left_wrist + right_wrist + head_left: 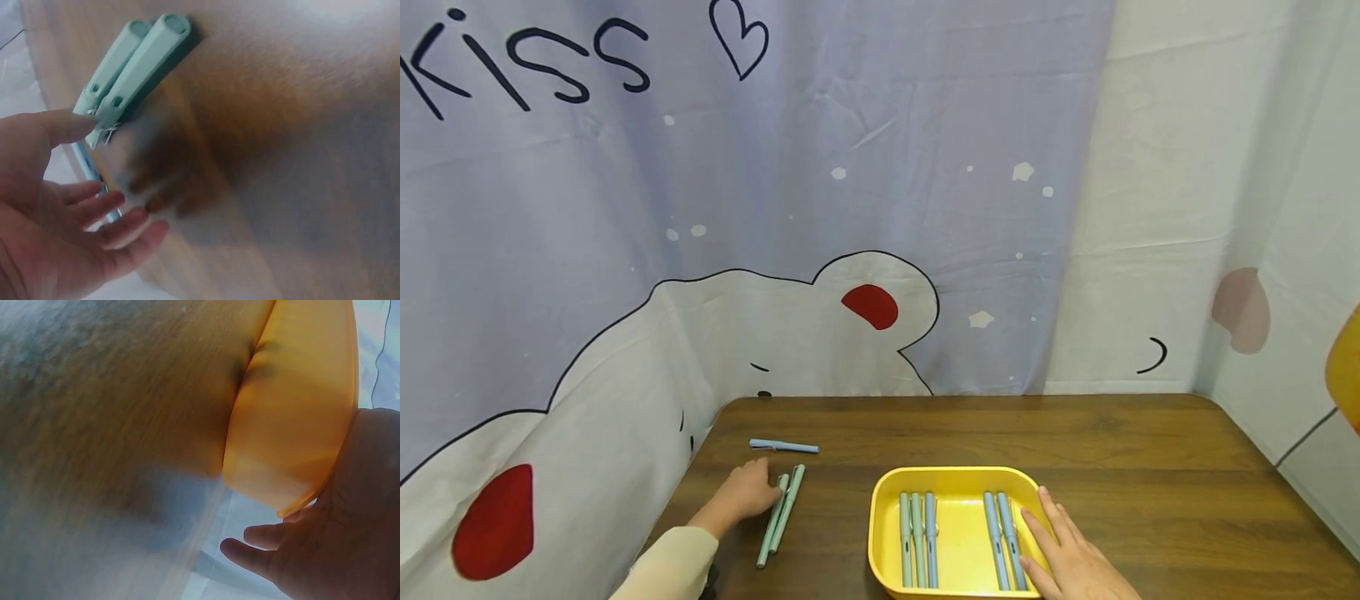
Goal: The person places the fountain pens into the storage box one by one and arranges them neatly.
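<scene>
Big blk word "kiss" [546,62] w/ a thin blk heart sign [744,36] next to it, on the lt. blue-purple hanging cloth [865,208].

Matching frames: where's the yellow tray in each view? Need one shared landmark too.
Head: yellow tray at the bottom, just right of centre, the right hand at its right edge.
Left wrist: not in it.
Right wrist: upper right, looking orange and seen from outside, the hand at lower right.
Shared landmark: the brown wooden table, in all three.

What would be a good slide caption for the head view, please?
Left hand over two green pens; right hand at a tray holding five others.
</scene>
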`<action>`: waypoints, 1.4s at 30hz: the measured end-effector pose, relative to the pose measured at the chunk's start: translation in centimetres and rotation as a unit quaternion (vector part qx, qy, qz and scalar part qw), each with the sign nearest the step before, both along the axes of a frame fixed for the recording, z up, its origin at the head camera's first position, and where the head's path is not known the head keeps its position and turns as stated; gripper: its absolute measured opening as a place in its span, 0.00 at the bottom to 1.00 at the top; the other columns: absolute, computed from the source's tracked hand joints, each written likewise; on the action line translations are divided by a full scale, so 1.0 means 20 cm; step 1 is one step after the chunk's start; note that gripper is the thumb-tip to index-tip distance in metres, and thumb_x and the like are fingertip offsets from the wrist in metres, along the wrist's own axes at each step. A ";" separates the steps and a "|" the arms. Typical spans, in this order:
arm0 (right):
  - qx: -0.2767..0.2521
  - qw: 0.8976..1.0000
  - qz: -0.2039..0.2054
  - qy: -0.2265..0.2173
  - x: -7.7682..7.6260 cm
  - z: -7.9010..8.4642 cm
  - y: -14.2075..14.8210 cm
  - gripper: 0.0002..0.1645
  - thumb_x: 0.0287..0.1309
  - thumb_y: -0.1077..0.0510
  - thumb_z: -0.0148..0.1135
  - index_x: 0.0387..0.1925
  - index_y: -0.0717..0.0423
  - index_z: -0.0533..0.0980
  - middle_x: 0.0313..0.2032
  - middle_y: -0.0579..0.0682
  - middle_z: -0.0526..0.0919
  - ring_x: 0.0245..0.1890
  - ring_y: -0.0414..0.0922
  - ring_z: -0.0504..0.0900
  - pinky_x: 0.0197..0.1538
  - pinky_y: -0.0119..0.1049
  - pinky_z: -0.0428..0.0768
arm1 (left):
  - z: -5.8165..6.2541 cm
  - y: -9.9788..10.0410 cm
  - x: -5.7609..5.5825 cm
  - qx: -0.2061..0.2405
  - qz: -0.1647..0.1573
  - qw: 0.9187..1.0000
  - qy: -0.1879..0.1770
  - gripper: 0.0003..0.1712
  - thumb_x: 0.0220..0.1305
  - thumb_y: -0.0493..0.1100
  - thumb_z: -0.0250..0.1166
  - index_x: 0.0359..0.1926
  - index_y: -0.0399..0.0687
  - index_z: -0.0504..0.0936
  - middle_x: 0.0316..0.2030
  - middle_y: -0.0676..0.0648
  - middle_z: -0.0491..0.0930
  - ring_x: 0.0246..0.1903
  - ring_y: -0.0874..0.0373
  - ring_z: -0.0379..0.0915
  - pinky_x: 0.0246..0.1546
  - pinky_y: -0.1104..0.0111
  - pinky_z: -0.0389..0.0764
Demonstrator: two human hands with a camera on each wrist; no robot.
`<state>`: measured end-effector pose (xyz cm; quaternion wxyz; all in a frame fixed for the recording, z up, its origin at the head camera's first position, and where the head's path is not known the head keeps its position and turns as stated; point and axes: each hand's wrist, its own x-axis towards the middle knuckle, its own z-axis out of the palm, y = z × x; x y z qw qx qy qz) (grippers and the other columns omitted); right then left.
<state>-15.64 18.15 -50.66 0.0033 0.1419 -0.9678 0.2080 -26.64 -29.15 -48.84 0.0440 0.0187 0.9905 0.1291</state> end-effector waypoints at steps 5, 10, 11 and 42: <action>0.000 1.000 0.002 0.004 0.00 0.00 0.00 0.42 0.61 0.31 0.45 0.67 0.53 0.61 0.72 0.57 0.48 0.67 0.62 0.54 0.55 0.64 0.67 | -0.03 0.03 0.05 -0.025 0.028 0.999 -0.005 0.37 0.55 0.51 0.64 0.59 0.28 0.67 0.54 0.29 0.70 0.54 0.29 0.62 0.48 0.41 0.70; -0.002 1.000 0.006 0.021 0.00 -0.02 0.00 0.40 0.62 0.33 0.47 0.67 0.54 0.62 0.71 0.58 0.49 0.67 0.63 0.56 0.54 0.64 0.68 | -0.06 0.05 0.10 -0.054 0.039 0.998 -0.013 0.36 0.57 0.51 0.62 0.60 0.32 0.67 0.57 0.32 0.69 0.57 0.31 0.61 0.43 0.38 0.71; -0.002 1.000 0.007 0.023 0.00 -0.02 0.00 0.40 0.62 0.33 0.47 0.66 0.54 0.62 0.71 0.59 0.49 0.67 0.63 0.56 0.54 0.64 0.68 | -0.06 0.05 0.10 -0.059 0.040 0.997 -0.016 0.35 0.58 0.51 0.62 0.60 0.32 0.68 0.57 0.32 0.69 0.57 0.30 0.60 0.43 0.36 0.71; -0.004 0.998 0.010 0.058 0.00 -0.05 0.01 0.38 0.62 0.36 0.50 0.65 0.54 0.64 0.70 0.58 0.52 0.65 0.59 0.60 0.51 0.60 0.72 | -0.05 0.03 0.14 -0.100 -0.009 0.991 0.086 0.10 0.58 0.36 0.60 0.35 0.32 0.70 0.28 0.40 0.71 0.29 0.44 0.74 0.29 0.53 0.77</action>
